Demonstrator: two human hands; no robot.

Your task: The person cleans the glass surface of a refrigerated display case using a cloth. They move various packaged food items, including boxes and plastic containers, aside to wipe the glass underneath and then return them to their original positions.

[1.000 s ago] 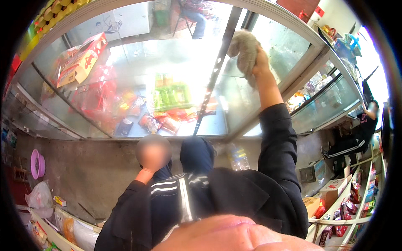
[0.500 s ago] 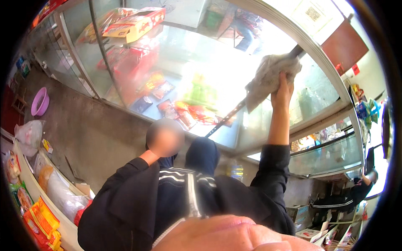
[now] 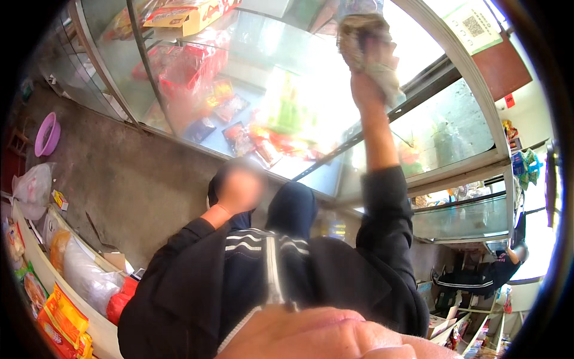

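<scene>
At the glass display case (image 3: 455,169), the right hand (image 3: 369,76) grips a bunched cloth (image 3: 354,40), probably soft and light, best held by its thick middle; the blurred left hand (image 3: 239,188) I can't read.

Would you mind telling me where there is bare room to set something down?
The main bare patch is floor, bordered by the purple basin, the glass case and the legs. Crowded: inside the case, with packets, and the lower-left shelf, with bags. The right hand, gripping a rag, fills room by the case.
</scene>
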